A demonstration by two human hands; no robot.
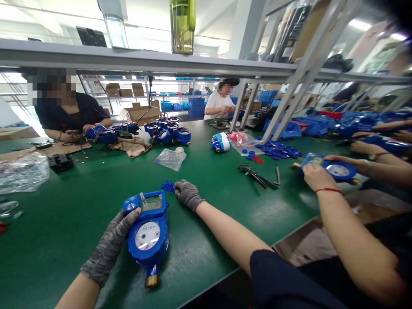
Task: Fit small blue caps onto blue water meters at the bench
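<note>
My left hand, in a grey knitted glove, grips a blue water meter by its left side, thumb over the casing. The meter has a round white dial, a small display window and a brass threaded end pointing toward me. Beyond it, my gloved right hand reaches to a small pile of tiny blue parts. Its fingers are curled together at the pile's edge; whatever they pinch is hidden.
A co-worker's hands hold another blue meter at right. Pliers, a hex key, a plastic bag and blue rings lie on the green table. Several meters stand farther back, below a shelf.
</note>
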